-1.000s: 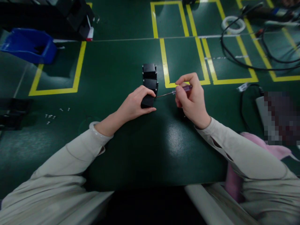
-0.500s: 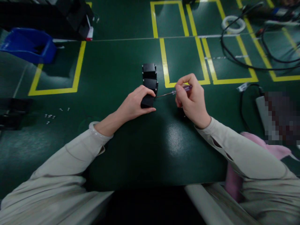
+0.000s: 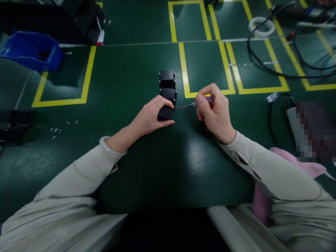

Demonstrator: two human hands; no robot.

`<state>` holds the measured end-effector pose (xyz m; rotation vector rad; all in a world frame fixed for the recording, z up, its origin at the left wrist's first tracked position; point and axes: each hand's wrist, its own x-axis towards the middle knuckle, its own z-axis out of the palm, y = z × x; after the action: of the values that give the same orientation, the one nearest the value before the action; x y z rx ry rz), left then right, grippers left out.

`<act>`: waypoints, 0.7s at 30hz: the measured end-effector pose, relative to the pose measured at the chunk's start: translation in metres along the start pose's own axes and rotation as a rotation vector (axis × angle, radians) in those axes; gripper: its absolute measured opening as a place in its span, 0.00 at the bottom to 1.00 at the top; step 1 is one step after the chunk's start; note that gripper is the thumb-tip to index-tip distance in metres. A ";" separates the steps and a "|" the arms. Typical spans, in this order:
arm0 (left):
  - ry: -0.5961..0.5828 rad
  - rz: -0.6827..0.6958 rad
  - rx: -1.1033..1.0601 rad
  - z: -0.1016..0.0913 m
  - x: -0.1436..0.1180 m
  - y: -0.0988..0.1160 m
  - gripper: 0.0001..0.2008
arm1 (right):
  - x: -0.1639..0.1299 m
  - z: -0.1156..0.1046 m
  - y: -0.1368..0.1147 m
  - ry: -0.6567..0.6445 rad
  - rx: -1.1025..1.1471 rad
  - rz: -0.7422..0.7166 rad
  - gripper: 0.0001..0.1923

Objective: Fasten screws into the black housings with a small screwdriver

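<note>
My left hand (image 3: 151, 114) grips a small black block (image 3: 165, 113) on the green tabletop, thumb at its near side and fingers over its far side. In my right hand (image 3: 214, 112) is a screwdriver (image 3: 194, 103) with a clear purplish handle. Its thin shaft points left, and the tip meets the right side of the held block near a corner. Beyond the block stand two similar ones in a row, a middle black block (image 3: 168, 93) and a far black block (image 3: 167, 77), with small screws sticking out at their sides. Small shiny bits show beneath my right hand.
Several loose screws (image 3: 55, 130) lie at the left. A blue bin (image 3: 31, 50) stands at the back left, near dark equipment (image 3: 78, 21). At the right are a white tape ring (image 3: 261, 27), a black cable (image 3: 265, 66) and a pink cloth (image 3: 296, 162).
Both hands keep almost the same place. The fingers of my right hand shift slightly on the screwdriver handle; the blocks stay put.
</note>
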<state>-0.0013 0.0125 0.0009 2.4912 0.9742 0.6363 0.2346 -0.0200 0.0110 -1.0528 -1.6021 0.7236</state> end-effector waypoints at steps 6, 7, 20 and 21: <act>0.017 0.031 -0.004 0.000 0.000 0.000 0.19 | 0.000 0.000 0.001 0.003 -0.003 0.014 0.13; 0.017 0.030 -0.004 0.000 0.000 0.000 0.19 | 0.000 0.000 0.002 0.007 0.000 0.012 0.14; 0.014 0.026 0.007 0.001 0.000 -0.001 0.19 | 0.001 0.000 -0.001 0.017 0.019 -0.005 0.13; 0.019 0.034 0.005 0.001 0.000 -0.001 0.19 | 0.001 0.000 -0.001 0.011 0.013 -0.004 0.13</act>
<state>-0.0017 0.0129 -0.0002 2.5154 0.9437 0.6698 0.2341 -0.0198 0.0125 -1.0421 -1.5877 0.7232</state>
